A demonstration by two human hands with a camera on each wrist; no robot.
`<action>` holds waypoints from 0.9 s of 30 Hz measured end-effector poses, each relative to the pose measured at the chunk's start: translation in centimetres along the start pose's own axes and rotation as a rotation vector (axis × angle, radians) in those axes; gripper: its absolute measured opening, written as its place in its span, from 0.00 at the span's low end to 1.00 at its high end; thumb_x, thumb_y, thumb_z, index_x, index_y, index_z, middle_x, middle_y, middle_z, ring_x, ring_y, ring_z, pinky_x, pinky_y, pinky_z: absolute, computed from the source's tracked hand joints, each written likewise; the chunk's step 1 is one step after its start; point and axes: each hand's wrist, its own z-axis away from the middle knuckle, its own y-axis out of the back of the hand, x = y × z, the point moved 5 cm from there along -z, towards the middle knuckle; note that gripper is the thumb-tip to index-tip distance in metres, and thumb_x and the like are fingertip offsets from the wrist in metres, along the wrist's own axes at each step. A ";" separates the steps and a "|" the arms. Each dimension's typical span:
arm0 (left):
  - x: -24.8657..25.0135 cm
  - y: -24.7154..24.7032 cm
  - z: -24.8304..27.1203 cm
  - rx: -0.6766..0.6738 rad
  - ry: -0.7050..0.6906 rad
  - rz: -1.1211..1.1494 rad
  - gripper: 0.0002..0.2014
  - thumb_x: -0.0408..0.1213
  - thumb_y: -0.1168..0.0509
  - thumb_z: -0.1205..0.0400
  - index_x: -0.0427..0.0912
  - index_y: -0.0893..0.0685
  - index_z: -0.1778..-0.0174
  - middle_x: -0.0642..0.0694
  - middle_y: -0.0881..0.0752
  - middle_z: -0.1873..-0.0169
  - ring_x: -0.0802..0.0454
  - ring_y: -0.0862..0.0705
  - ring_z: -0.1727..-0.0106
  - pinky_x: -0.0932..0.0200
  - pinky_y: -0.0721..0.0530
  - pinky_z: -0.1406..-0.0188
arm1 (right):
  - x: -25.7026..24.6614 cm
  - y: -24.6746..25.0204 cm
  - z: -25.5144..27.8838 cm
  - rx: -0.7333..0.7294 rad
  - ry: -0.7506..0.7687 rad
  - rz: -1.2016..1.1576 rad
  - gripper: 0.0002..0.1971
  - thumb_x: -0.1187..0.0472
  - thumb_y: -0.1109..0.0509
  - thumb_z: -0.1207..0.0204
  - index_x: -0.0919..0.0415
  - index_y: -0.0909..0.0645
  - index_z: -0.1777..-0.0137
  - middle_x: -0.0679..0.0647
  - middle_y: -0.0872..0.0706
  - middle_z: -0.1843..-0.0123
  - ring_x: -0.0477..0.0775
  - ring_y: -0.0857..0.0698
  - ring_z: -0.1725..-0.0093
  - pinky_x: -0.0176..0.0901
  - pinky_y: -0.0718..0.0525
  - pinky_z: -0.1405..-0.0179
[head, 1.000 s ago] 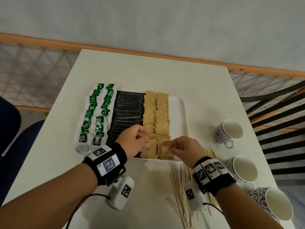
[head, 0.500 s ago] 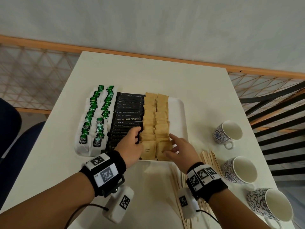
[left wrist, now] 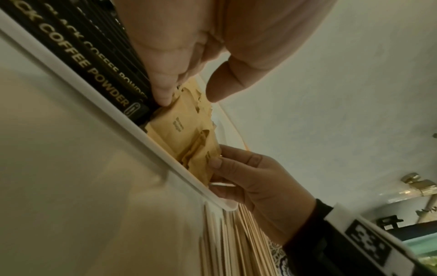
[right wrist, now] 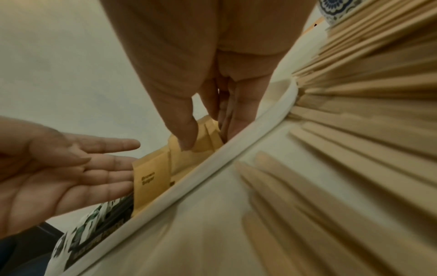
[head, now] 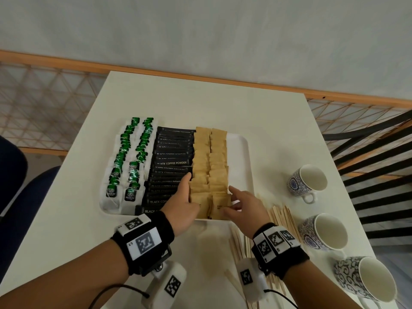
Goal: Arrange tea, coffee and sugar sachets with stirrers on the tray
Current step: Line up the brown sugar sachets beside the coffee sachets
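A white tray [head: 247, 157] holds green tea bags [head: 124, 166] at the left, black coffee sachets [head: 171, 162] in the middle and two columns of brown sugar sachets [head: 209, 157]. My left hand [head: 182, 197] lies with straight fingers along the left side of the sugar columns, over the coffee sachets. In the left wrist view its fingertips [left wrist: 163, 89] touch the sugar sachets [left wrist: 184, 127]. My right hand [head: 245, 204] rests against the right side of the near sugar sachets, with its thumb [right wrist: 184, 130] on the front one. Wooden stirrers [head: 281, 219] lie on the table right of the tray's near corner.
Three patterned cups stand at the table's right side: one far [head: 307, 181], one in the middle [head: 323, 233], one near [head: 365, 282]. More stirrers [head: 238, 244] spread towards the front edge. A dark chair [head: 26, 197] sits left of the table, with railings behind.
A second ago both hands pinched sugar sachets at the near end of the columns. They let go, and their fingers now lie against the two sides of the sugar columns.
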 end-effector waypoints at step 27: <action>3.7 1.7 -3.2 0.058 -0.016 0.030 0.33 0.22 0.45 0.18 0.46 0.46 0.18 0.43 0.42 0.18 0.47 0.42 0.18 0.53 0.38 0.21 | -0.3 1.0 -5.6 0.022 -0.101 -0.009 0.27 0.63 0.39 0.23 0.52 0.32 0.22 0.51 0.24 0.33 0.46 0.21 0.46 0.34 0.23 0.46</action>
